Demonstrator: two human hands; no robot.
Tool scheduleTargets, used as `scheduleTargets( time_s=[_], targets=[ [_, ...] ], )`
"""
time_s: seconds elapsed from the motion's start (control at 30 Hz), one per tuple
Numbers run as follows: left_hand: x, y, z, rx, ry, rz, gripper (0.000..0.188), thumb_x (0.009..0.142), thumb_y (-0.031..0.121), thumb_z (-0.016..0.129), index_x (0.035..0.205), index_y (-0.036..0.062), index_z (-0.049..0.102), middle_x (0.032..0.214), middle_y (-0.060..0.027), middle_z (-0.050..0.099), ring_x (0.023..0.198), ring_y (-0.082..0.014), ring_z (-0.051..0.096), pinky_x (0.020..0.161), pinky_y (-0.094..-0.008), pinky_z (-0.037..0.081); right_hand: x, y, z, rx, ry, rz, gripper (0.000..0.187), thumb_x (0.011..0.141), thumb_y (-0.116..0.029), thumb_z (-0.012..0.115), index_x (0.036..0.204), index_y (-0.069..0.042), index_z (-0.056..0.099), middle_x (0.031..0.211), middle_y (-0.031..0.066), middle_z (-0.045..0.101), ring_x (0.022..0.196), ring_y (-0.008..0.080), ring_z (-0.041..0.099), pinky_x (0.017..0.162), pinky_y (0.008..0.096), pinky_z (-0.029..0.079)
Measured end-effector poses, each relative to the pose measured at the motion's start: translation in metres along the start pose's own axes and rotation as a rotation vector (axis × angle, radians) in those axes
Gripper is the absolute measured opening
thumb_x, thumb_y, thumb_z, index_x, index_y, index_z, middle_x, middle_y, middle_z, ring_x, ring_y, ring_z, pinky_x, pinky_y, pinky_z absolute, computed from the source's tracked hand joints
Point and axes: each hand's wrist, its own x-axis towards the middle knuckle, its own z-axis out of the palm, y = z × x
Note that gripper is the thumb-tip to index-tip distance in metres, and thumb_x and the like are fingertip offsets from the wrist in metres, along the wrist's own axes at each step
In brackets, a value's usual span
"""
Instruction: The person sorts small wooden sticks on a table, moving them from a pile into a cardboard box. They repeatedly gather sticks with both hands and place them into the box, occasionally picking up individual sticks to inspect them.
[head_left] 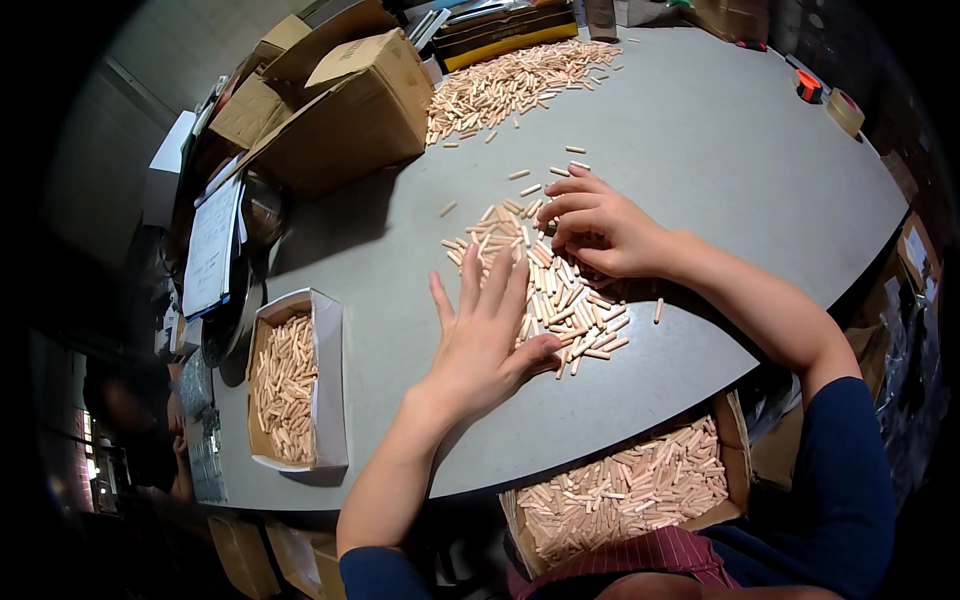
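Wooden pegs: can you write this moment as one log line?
left hand: spread over peg pile | right hand: curled over pile | white box: pegs inside, left of hands

Left grip spreads and right grip curls over loose wooden pegs

A workshop, judging by the heaped wooden pegs, cardboard boxes, tape roll and clipboard

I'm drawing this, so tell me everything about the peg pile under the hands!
The peg pile is many short, pale, wood-looking rods, heaped on the grey table, pointing every which way. The left hand spreads over its left side; the right hand curls over its upper right edge. Touching is hard to confirm.
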Motion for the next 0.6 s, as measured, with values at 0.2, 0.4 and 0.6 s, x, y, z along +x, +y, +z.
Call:
scheduleTargets(
  time_s=[0.2,0.4,0.6],
  targets=[
    [0.004,-0.009,-0.002,-0.088,0.283,-0.041,0.062,0.099,0.035,0.063,0.152,0.0053,0.047,0.16,-0.0149,0.044,0.155,-0.0433,0.022,0.118,-0.0723,0.005,-0.002,-0.007,0.002,-0.027,-0.029,-0.05,0.011,0.075,-0.008,0.071,0.086,-0.007,0.07,0.12,0.0072,0.068,0.131,0.0316,0.053,0.123,0.063,0.022],
    [0.004,-0.018,-0.01,-0.195,0.504,-0.017,0.043,0.095,0.019,0.07,0.133,0.0028,0.062,0.136,-0.0161,0.064,0.133,-0.0382,0.052,0.113,-0.0571,0.032,0.006,-0.023,-0.002,-0.033,-0.106,-0.007,0.014,0.079,-0.007,0.071,0.091,-0.007,0.064,0.113,0.0083,0.064,0.131,0.0323,0.052,0.123,0.0646,0.02],
    [0.011,-0.001,-0.01,-0.428,0.531,0.111,0.024,0.087,0.011,0.079,0.105,0.0019,0.066,0.099,-0.0122,0.067,0.091,-0.0312,0.064,0.08,-0.0406,0.052,0.003,-0.046,0.001,0.098,-0.057,-0.045,0.016,0.088,-0.012,0.07,0.1,-0.006,0.061,0.107,0.0117,0.062,0.117,0.0344,0.057,0.124,0.0606,0.023]
  ],
)
